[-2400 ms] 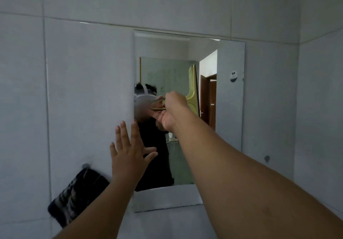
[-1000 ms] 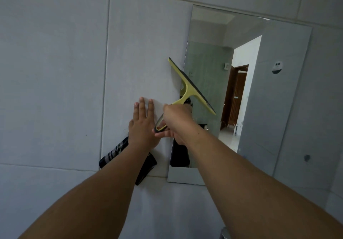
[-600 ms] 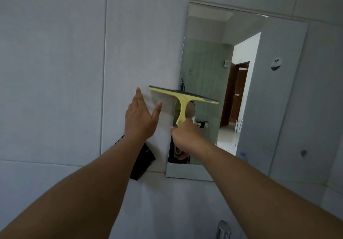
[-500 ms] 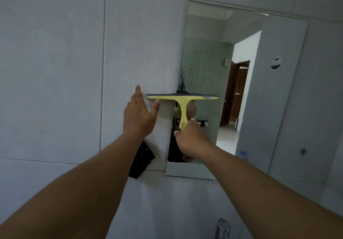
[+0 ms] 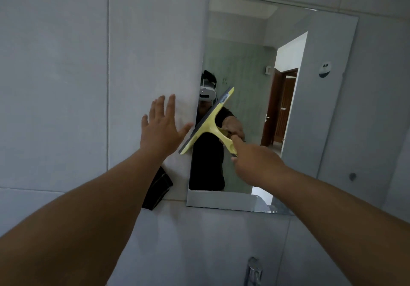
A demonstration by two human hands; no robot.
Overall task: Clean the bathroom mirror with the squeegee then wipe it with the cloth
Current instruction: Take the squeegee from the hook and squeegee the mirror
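A frameless mirror (image 5: 310,112) hangs on the grey tiled wall. My right hand (image 5: 255,163) grips the handle of a yellow squeegee (image 5: 208,123). Its blade is tilted steeply and lies along the mirror's lower left edge. My left hand (image 5: 162,128) is spread flat against the tile just left of the mirror, fingers apart, holding nothing. A dark striped cloth (image 5: 157,188) hangs on the wall below my left hand, partly hidden by my forearm.
A chrome tap top (image 5: 253,270) shows at the bottom edge. A small round hook (image 5: 352,176) sits on the wall right of the mirror. The mirror reflects a person, a doorway and a round sticker (image 5: 325,69).
The squeegee blade has swung from level to a steep diagonal, its upper end now to the right. My left hand stayed on the tile. The view moved closer to the mirror.
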